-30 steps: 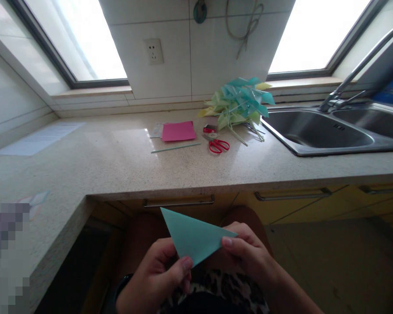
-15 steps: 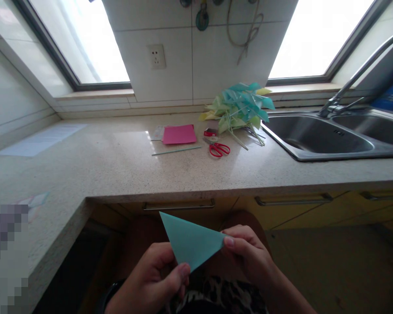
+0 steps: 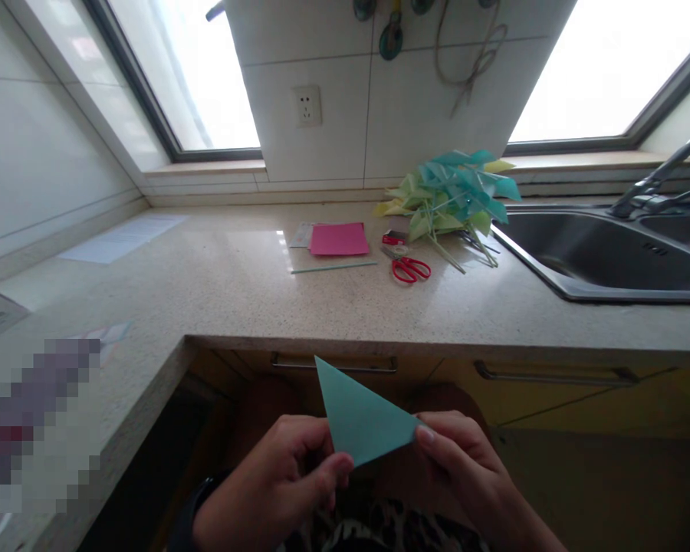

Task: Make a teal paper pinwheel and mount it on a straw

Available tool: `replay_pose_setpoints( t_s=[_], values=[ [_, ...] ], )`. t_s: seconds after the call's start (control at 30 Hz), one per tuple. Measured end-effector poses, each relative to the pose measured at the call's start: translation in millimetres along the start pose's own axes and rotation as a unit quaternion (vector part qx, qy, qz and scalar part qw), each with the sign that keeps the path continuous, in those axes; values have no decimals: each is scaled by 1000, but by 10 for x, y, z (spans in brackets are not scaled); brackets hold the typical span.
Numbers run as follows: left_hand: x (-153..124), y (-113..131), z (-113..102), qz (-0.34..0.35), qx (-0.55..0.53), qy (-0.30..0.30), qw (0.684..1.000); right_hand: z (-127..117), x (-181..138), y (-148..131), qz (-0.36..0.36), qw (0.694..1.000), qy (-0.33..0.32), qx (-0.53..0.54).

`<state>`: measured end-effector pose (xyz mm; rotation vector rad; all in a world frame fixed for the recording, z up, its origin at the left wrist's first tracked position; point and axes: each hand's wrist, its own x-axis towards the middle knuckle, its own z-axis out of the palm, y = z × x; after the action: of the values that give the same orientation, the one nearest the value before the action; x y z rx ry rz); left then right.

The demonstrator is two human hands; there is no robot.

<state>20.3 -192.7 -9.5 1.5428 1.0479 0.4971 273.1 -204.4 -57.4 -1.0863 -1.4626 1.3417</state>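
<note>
White tiles [image 3: 333,149] rise behind the counter [image 3: 230,299] I watch from far away. Set into the counter is a shiny sink [image 3: 586,245]. At the counter's back lies a pile of pinwheels [image 3: 460,185]. In front of the counter, I see the left hand [image 3: 294,466] and right hand [image 3: 464,452] each pinching a corner of a blue-green paper triangle [image 3: 365,418]. On the counter lie pink paper [image 3: 339,239] and red scissors [image 3: 403,267].

Pale turquoise paper [image 3: 365,418], bright pink sheet [image 3: 339,239], red scissor handles [image 3: 403,264], speckled off-white countertop [image 3: 235,295]

Both hands [image 3: 296,468] pinch a turquoise paper triangle [image 3: 363,423].
</note>
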Motion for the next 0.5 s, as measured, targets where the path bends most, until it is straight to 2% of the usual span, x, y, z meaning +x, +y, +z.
replay_pose_setpoints(
  t_s=[0.03,0.1,0.17,0.2,0.23,0.3,0.37,0.5],
  values=[
    [12,-12,6,-10,-23,6,1000,-12,8,16,-7,1000,17,-26],
    [56,-51,35,-39,-90,36,994,-33,29,34,-57,986,99,-123],
    [117,-93,86,-61,-153,69,984,-32,48,5,-162,935,184,-255],
    [148,-108,116,-65,-168,76,981,-18,56,-33,-224,902,197,-312],
    [177,-118,147,-66,-177,78,979,7,63,-88,-280,874,183,-353],
    [220,-119,203,-66,-185,67,978,76,72,-223,-359,838,109,-396],
    [242,-103,245,-64,-197,55,977,147,81,-351,-392,829,78,-391],
    [249,-55,279,-69,-229,52,970,195,95,-453,-401,833,69,-375]
  ],
)
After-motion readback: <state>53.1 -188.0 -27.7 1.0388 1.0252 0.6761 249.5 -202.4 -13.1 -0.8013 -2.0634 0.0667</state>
